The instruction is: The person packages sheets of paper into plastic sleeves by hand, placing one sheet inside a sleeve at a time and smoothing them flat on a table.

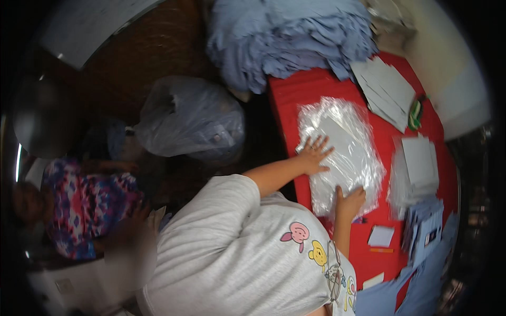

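A stack of clear plastic bags lies on the red-covered table, with a light grey sheet showing through or among the shiny film. My left hand rests flat on the left side of the stack, fingers spread. Nearer the stack's lower edge, my right hand lies on the plastic, its thumb apart from the bent fingers. Nothing shows in its grasp. Both forearms come out of a light grey printed T-shirt.
Folded blue garments form a big pile at the top. Grey cards, a green roll, more cards and folded blue clothes line the far side. A filled plastic sack stands left; another person is beyond.
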Motion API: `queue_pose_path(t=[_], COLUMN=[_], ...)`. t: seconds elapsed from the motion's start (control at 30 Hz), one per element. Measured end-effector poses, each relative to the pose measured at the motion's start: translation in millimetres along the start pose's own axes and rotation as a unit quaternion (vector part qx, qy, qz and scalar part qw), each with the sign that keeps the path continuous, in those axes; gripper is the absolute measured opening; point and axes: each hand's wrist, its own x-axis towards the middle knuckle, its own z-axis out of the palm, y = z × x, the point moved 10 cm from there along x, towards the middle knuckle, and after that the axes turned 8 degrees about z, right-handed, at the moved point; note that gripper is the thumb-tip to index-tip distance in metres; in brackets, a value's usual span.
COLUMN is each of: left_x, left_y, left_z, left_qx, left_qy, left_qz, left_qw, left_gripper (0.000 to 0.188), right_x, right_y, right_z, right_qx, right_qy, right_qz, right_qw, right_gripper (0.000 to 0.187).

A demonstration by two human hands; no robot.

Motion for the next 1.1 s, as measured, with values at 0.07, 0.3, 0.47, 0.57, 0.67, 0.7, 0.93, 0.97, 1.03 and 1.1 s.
queue_pose_path(t=[0.07,0.3,0.47,0.57,0.67,0.7,0.93,0.97,1.03,1.1], left_x=[-1.7,6.8,-2.9,5.2,5.9,6.3,7.8,13.9,11.2,2.9], left_y=[0.9,8.3,7.2,28.7,27.6,25.9,26.9,28.5,25.5,19.6], left_z=[4.2,7.1,13.5,13.3,14.8,13.3,8.5,5.3,6.3,8.8], left_qx=[-0.001,-0.037,-0.021,-0.03,-0.035,-0.037,-0.047,-0.04,-0.046,-0.041], left_qy=[0.002,0.03,0.013,0.011,0.016,0.016,0.009,0.009,0.005,-0.004], left_qz=[0.0,0.017,-0.011,0.009,0.006,0.007,0.026,0.036,0.03,0.025], left_qw=[1.0,0.999,1.0,0.999,0.999,0.999,0.999,0.999,0.998,0.999], left_gripper=[0.097,0.097,0.096,0.096,0.096,0.096,0.097,0.097,0.096,0.096], right_x=[0.6,47.5,24.9,22.1,28.4,28.5,21.7,24.6,25.0,22.2], right_y=[4.5,78.0,70.2,80.9,86.1,88.8,136.8,160.7,188.9,191.0], right_z=[3.6,43.7,44.0,35.3,40.0,38.1,4.5,-1.3,7.2,9.1], right_qx=[-0.002,-0.002,-0.022,-0.031,-0.052,-0.036,0.091,0.115,0.109,0.118], right_qy=[0.031,0.058,0.043,0.029,0.012,0.023,0.156,0.182,0.142,0.082], right_qz=[-0.013,-0.031,-0.058,-0.037,-0.062,-0.062,-0.028,0.003,-0.003,-0.041], right_qw=[0.999,0.998,0.997,0.998,0.997,0.997,0.983,0.977,0.984,0.989], right_gripper=[0.067,0.02,0.023,0.022,0.019,0.019,0.02,0.02,0.021,0.019])
